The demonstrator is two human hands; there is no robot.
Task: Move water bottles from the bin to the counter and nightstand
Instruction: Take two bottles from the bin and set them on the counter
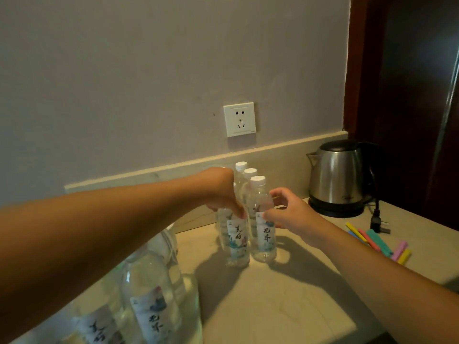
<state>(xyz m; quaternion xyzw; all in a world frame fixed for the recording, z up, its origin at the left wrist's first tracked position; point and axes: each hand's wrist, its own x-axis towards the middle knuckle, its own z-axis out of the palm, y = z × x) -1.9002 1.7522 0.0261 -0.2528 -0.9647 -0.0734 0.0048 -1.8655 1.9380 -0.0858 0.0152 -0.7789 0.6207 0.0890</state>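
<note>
Several clear water bottles with white caps and printed labels stand in a tight group on the beige counter (273,294) near the wall. My left hand (221,192) reaches over the group and grips the top of the front-left bottle (237,240). My right hand (288,212) touches the label of the front-right bottle (264,234) with thumb and fingers curled beside it. A clear plastic bin (188,301) at the lower left holds more bottles (149,301), partly hidden under my left forearm.
A steel electric kettle (337,177) sits on its base at the back right, its black cord and plug (376,219) lying beside it. Several coloured sticks (377,242) lie on the right of the counter. A wall socket (239,119) is above the bottles.
</note>
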